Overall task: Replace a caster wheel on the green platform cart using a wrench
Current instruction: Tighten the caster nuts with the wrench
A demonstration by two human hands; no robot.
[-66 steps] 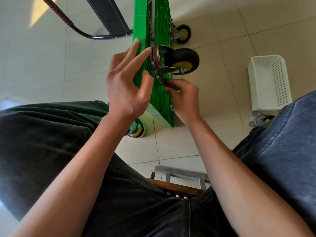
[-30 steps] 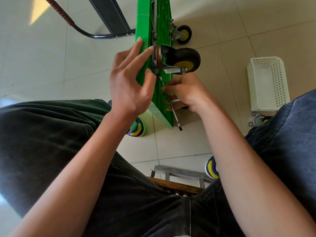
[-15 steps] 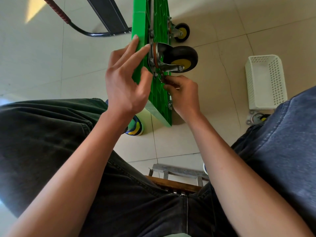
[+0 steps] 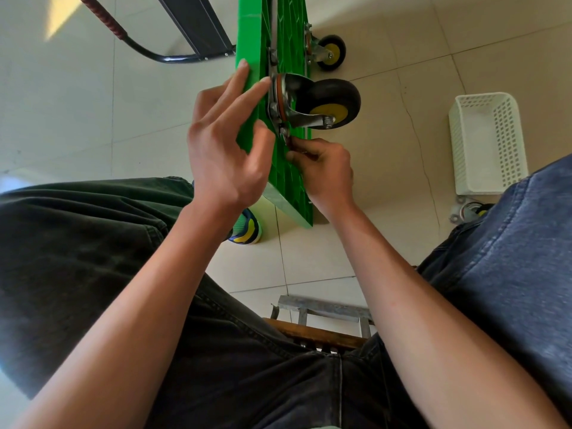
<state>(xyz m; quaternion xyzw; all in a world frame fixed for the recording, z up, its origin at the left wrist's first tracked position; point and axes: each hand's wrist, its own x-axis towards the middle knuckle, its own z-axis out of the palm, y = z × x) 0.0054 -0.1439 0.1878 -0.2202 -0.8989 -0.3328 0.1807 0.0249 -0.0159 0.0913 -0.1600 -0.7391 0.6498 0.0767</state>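
Observation:
The green platform cart (image 4: 288, 193) stands on its side edge on the tiled floor. A black caster wheel with a yellow hub (image 4: 331, 99) sits in a metal fork against the cart's underside. My left hand (image 4: 223, 150) rests on the cart's edge beside the caster plate, fingers straight, thumb near the plate. Just below the plate, my right hand (image 4: 325, 174) grips a thin wrench (image 4: 287, 140). Only the wrench's head shows, at a bolt of the plate. The rest is hidden in my fist.
A second caster (image 4: 331, 52) is mounted further up the cart. The cart's black handle (image 4: 198, 26) lies on the floor at the top. A white perforated basket (image 4: 486, 144) stands at the right, with a loose caster (image 4: 467, 212) beside it. A low stool (image 4: 322, 314) sits between my legs.
A second ago my right hand was lower with the wrench handle pointing down. It has swung back up to the bolt under the caster plate. My left hand has stayed on the cart.

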